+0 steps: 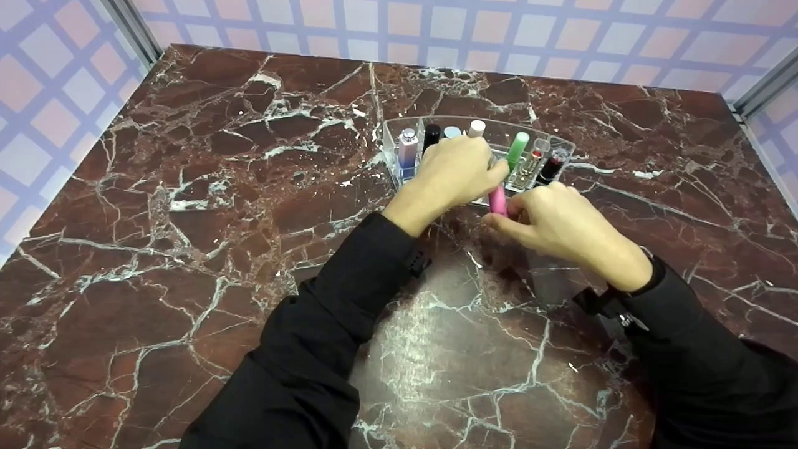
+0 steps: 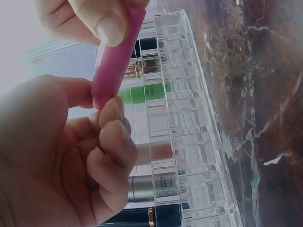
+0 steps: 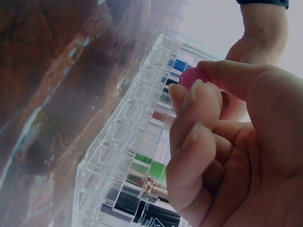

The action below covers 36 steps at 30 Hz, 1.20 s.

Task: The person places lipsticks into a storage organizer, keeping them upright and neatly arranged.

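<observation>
A pink lipstick tube (image 1: 498, 199) is held between both hands just in front of a clear acrylic organizer (image 1: 391, 134). My left hand (image 1: 489, 178) pinches one end of it, and my right hand (image 1: 510, 219) grips the other end. In the left wrist view the pink tube (image 2: 113, 56) runs from my left fingers (image 2: 113, 137) up to the right thumb (image 2: 97, 21). The right wrist view shows only the tube's rounded pink end (image 3: 194, 75) above my curled right fingers (image 3: 194, 123). Most of the tube is hidden by the hands in the head view.
The organizer stands on a dark red marble table (image 1: 187, 218) and holds several upright tubes, among them a lavender one (image 1: 408, 149), a white-capped one (image 1: 476, 128), a green one (image 1: 517, 149) and a black one (image 1: 553, 165). Checked walls close the table's far and side edges.
</observation>
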{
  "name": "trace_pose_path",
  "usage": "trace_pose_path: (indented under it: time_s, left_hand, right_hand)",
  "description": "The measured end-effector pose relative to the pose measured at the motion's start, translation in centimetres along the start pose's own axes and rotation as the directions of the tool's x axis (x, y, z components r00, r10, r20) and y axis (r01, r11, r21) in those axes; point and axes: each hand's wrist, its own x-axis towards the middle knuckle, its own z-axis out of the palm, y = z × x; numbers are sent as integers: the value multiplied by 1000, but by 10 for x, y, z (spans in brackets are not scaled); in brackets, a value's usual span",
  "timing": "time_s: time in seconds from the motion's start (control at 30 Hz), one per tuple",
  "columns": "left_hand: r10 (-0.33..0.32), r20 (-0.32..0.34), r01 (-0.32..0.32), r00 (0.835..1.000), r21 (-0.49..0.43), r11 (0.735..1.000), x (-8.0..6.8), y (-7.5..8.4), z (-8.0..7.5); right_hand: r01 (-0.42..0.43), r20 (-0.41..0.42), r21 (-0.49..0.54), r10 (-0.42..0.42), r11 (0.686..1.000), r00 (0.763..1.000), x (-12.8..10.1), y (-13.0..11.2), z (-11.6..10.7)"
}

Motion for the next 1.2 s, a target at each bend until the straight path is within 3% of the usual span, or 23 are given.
trace_pose_path:
  time_s: [0.2,0.43,0.7,1.2]
  left_hand:
    - [6,-43,-7,999,-34,999,0,0,-2]
    - [6,-113,-14,994,-70,997,-2,-1,-5]
    - [23,-225,-47,974,-105,993,-2,0,-9]
    - [14,-302,-54,953,-124,991,-3,1,-21]
  right_hand:
    - [-42,-23,-12,42,999,999,2,2,-2]
    - [-36,-67,-15,35,999,997,6,6,-2]
    - [-59,-138,-51,52,997,989,13,10,0]
    - [-104,-240,-48,90,993,967,45,12,4]
